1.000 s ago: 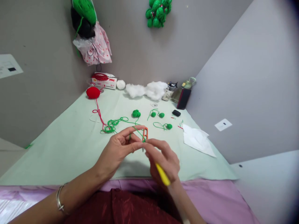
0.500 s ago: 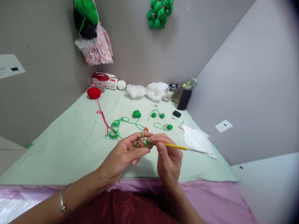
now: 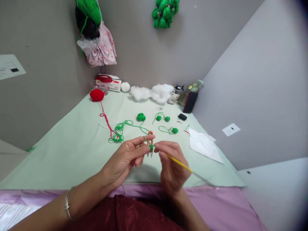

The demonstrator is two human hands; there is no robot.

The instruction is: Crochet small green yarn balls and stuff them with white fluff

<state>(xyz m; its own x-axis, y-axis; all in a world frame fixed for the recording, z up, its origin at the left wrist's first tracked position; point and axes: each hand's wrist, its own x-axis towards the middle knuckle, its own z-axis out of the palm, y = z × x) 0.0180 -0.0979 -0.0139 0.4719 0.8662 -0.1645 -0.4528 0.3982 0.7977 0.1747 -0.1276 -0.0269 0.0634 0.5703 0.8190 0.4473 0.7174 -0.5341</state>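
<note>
My left hand [image 3: 130, 153] pinches a small green crochet piece [image 3: 151, 147] between thumb and fingers, its index finger stretched out with green yarn running over it. In my right hand [image 3: 173, 166] is a crochet hook [image 3: 180, 163] with a yellow handle, held like a pencil; its tip is close to the piece, though whether it sits in a loop is unclear. Behind the fingers lie orange-handled thread snips [image 3: 150, 132], partly hidden, blades toward me. The working yarn leads back past a loose green tangle [image 3: 119, 131] and a green yarn ball [image 3: 141, 117].
Small green crocheted balls [image 3: 175, 130] with yarn tails lie right of centre, near a black object [image 3: 182, 117] and white paper [image 3: 204, 147]. Red yarn [image 3: 97, 95] sits at back left. White stuffing [image 3: 161, 93], a pen cup [image 3: 175, 95] and a phone [image 3: 190, 102] line the back.
My right hand has turned, tilting the hook's handle end downward. The left index finger has straightened, and the snips' blades now show below the crochet piece.
</note>
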